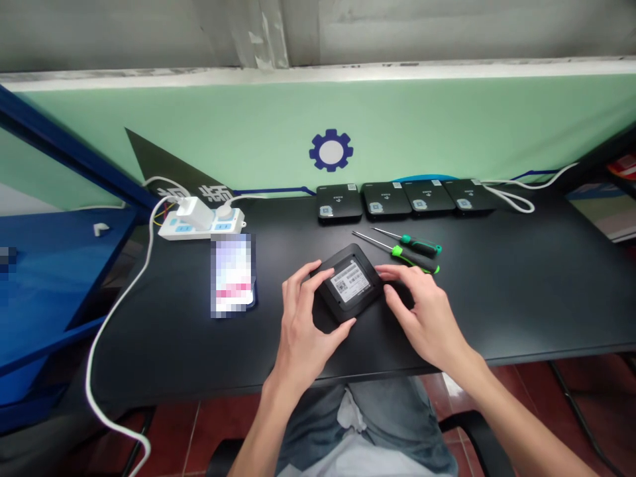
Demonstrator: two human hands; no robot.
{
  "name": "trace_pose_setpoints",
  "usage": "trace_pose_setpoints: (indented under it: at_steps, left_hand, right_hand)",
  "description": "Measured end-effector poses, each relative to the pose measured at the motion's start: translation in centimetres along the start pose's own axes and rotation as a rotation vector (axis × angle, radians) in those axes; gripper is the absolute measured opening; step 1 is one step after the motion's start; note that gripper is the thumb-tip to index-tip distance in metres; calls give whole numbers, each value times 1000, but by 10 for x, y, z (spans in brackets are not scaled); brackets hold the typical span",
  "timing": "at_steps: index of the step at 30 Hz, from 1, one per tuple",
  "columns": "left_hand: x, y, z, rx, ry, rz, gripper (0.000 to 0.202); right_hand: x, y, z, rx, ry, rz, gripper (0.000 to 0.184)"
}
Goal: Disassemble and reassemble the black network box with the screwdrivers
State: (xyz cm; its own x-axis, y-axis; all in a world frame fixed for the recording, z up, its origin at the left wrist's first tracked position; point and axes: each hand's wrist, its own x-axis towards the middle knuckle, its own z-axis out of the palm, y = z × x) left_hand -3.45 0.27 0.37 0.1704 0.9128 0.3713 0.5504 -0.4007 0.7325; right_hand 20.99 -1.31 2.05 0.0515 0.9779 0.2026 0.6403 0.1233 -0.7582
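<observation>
Near the middle of the desk, a flat black square electronic box [365, 299] is tilted in my hands, with its white barcode label [350, 281] facing up. My left hand [309, 315] is closed around the box's left side, fingers on the far edge and thumb at the near corner. At the right corner, the fingertips and thumb of my right hand [420, 301] hold the edge. Just beyond the right hand lie two screwdrivers: one with a bright green and black handle [415, 260], the other with a teal and black handle [421, 246].
Several similar black boxes [339, 203] line the back of the black desk [536, 291]. On the left are a phone [232, 275] with a blurred screen and a white power strip [199, 225] with a charger. A white cable [94, 338] hangs over the desk's left side.
</observation>
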Motion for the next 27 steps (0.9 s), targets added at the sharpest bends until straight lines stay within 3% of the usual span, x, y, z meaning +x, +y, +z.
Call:
trace_pose_setpoints:
  at_steps: [5, 12, 15, 19, 23, 27]
  left_hand:
    - [-2, 0, -3, -87, 52, -16, 81]
    - [-7, 18, 0, -239, 234, -6, 68]
    - [-9, 26, 2, -228, 278, -9, 68]
    - [-17, 37, 10, -179, 353, -18, 74]
    - [-26, 45, 17, -34, 350, -77, 80]
    - [-27, 42, 10, -262, 281, -205, 72]
  right_hand:
    - [3, -4, 1, 192, -25, 49, 32]
    - [12, -22, -4, 674, -7, 215, 34]
    - [10, -24, 1, 783, 18, 288, 36]
    - [2, -30, 16, 961, -62, 401, 41]
    - [1, -37, 21, 1011, -92, 411, 49]
    - [14, -32, 4, 933, -111, 452, 49]
